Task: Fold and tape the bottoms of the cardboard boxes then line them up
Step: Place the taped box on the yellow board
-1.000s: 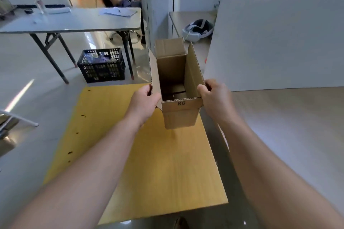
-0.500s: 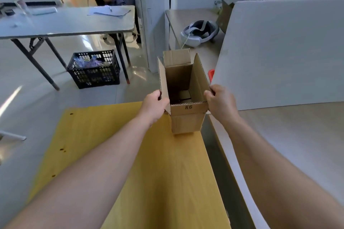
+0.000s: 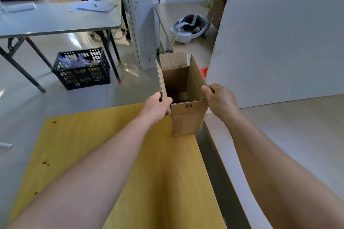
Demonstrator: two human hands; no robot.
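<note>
The left hand and right hand each pinch a flap of the brown cardboard box; it should settle squarely on the yellow wooden board.

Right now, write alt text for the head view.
A left hand and right hand grip the side flaps of an open upright box at the far right corner of a yellow table. A black crate stands on the floor; a headset lies on a desk behind.

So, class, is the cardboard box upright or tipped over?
Upright: the cardboard box rests base-down on the yellow board, open top facing up.
</note>
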